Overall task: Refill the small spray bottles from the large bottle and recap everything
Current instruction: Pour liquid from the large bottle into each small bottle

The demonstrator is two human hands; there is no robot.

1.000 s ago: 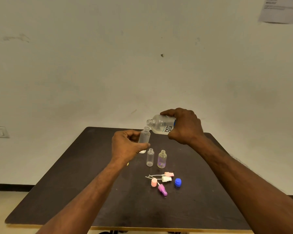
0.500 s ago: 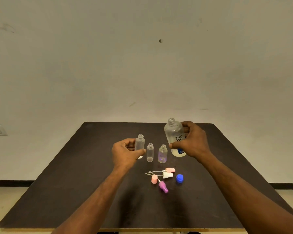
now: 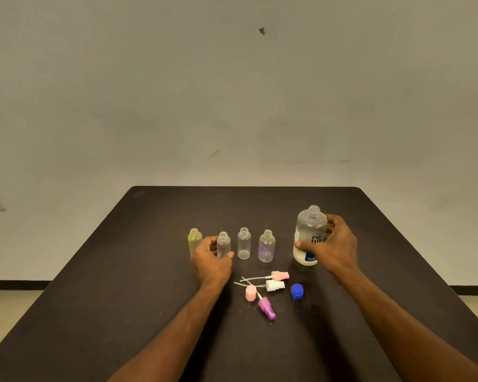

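At the centre of the frame the left hand (image 3: 211,259) curls around a small clear bottle (image 3: 223,244) that stands on the dark surface (image 3: 122,271). At the centre right, the right hand (image 3: 333,245) grips the large bottle (image 3: 309,235), upright and without cap. Three other small bottles (image 3: 244,243) stand open in the same row. The spray tops (image 3: 275,285) and the blue cap (image 3: 297,291) lie loose below. I think a careless wrist can knock over an open bottle and spill it.
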